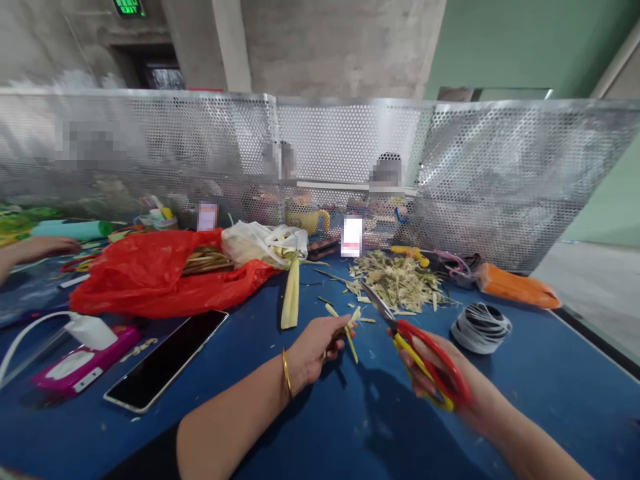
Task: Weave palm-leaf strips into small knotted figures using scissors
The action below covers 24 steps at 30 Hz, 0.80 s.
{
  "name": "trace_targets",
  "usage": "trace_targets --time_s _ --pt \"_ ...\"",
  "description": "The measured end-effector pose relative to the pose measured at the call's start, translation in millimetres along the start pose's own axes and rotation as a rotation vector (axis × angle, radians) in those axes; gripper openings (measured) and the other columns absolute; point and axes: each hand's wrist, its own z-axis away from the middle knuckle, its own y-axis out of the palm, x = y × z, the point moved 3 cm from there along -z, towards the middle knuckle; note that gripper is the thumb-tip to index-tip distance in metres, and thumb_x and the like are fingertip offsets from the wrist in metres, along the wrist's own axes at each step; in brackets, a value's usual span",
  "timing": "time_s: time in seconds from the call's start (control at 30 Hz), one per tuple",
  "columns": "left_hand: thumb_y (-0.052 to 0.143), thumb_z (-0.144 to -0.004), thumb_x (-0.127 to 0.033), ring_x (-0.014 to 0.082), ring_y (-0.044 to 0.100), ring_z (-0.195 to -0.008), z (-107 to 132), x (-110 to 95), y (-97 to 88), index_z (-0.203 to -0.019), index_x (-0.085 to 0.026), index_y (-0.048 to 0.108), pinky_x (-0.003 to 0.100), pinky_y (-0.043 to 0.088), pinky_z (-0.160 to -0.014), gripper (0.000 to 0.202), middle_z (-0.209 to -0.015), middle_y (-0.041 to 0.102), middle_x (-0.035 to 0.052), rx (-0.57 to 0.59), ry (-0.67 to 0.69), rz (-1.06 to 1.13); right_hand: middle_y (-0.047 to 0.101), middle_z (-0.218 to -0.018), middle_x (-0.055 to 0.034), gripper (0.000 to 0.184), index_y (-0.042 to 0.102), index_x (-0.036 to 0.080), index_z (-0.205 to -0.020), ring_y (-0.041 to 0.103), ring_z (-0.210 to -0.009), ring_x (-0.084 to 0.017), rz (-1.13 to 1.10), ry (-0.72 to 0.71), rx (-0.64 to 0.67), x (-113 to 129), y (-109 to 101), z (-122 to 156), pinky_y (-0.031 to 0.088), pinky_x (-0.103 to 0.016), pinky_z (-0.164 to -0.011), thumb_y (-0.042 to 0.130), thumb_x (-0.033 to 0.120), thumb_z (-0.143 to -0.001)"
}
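My left hand [323, 343], with a gold bangle at the wrist, is closed in a pinch on a small woven piece of pale yellow-green strips [352, 333]. Several strip ends stick out past the fingertips. In my right hand [435, 367] is a pair of scissors [395, 320] with red and yellow handles, the blades pointing up and left toward the pile of clippings. The blades look closed or nearly so and stay apart from the woven piece. Beyond my left hand lies a flat pale leaf bundle [291, 293] on the blue table [310, 433].
Dry clippings [400, 280] are heaped ahead. At left lie a red plastic bag [145, 273], a phone [167, 360] and a magenta power strip [87, 360]. A roll of white tape-like strip [481, 328] and an orange packet [520, 287] are at right. Another person's hand [47, 247] rests far left.
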Motion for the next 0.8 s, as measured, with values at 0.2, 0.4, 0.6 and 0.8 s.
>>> trace_targets --time_s 0.2,0.4,0.6,0.8 --pt "0.071 -0.067 -0.037 0.0019 0.041 -0.048 -7.1 -5.5 -5.7 -0.079 -0.012 0.064 0.015 0.017 -0.040 0.029 -0.076 0.061 0.0024 0.031 0.007 0.008 0.059 -0.086 -0.0029 0.065 0.057 0.026 -0.116 0.053 -0.057 -0.010 0.096 0.019 0.032 -12.4 -20.7 5.1 0.049 -0.024 -0.055 0.071 0.062 -0.065" --pt "0.071 -0.068 -0.034 0.0015 0.039 -0.047 -11.3 -3.2 -8.0 -0.077 -0.012 0.061 0.015 0.019 -0.040 0.025 -0.079 0.062 0.0037 -0.045 0.045 0.055 0.051 -0.066 0.0042 0.057 0.058 0.020 -0.108 0.035 -0.036 -0.002 0.257 0.159 0.099 -10.0 -20.8 0.6 0.031 -0.016 -0.035 0.070 0.059 -0.068" --pt "0.072 -0.068 -0.034 0.0009 0.037 -0.047 -7.9 -2.9 -7.8 -0.076 -0.011 0.063 0.016 0.019 -0.040 0.026 -0.077 0.061 0.0029 -0.078 0.046 0.099 0.052 -0.067 0.0034 0.065 0.057 0.021 -0.114 0.039 -0.037 -0.004 0.260 0.248 -0.003 -19.3 -20.1 3.5 0.037 -0.018 -0.034 0.070 0.061 -0.065" --pt "0.071 -0.069 -0.035 0.0012 0.036 -0.046 -5.4 0.5 -2.7 -0.078 -0.012 0.061 0.016 0.017 -0.040 0.026 -0.079 0.063 0.0037 -0.035 0.053 0.056 0.054 -0.068 0.0027 0.054 0.061 0.022 -0.109 0.039 -0.039 -0.004 0.228 0.258 -0.016 -22.2 -14.5 4.4 0.037 -0.017 -0.035 0.070 0.056 -0.067"
